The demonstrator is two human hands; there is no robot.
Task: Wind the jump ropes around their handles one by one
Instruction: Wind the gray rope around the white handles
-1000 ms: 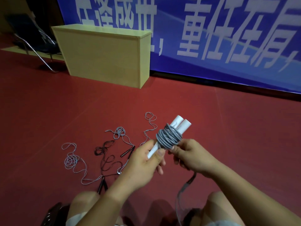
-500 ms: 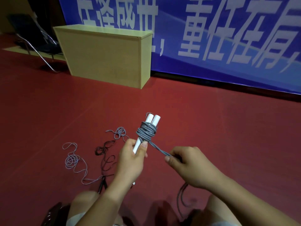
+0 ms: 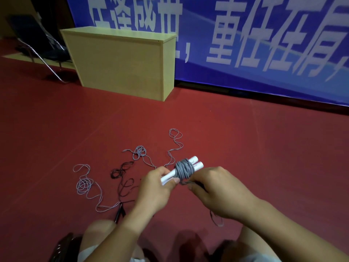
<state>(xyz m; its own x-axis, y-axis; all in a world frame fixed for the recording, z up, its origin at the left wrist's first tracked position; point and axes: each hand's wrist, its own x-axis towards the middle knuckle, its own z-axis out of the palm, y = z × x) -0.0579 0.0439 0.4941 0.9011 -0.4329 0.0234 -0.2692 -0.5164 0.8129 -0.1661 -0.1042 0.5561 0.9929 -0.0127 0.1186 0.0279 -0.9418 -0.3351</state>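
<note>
The left hand [image 3: 154, 188] has its grip curled round the lower end of a pair of white plastic jump-rope handles [image 3: 195, 162], held side by side and tilted up to the right above the red floor [image 3: 245, 148]. A thick bundle of grey cord [image 3: 184, 168] is already wound round their middle. The right hand [image 3: 217, 191] sits just beside the bundle, its fingers curled and pinching the cord's running end close under the coil; a short dark loop of loose cord [image 3: 216, 220] hangs below that wrist — so little seems left to wind on this rope.

Judging by that, this rope is near its last turns, with only the tail to tuck. More work lies on the floor: a loose grey rope [image 3: 85, 184] in coils to the left, a tangled black rope [image 3: 120, 173] beside it, and another grey cord [image 3: 139, 151] further back, all unwound. Dark handles [image 3: 120, 213] lie near the person's knee.

Behind stands a pale wooden cabinet [image 3: 122, 63] against a blue banner [image 3: 264, 35] — its large white Chinese characters are cropped, and I can make out only part, something like "重任在肩".
</note>
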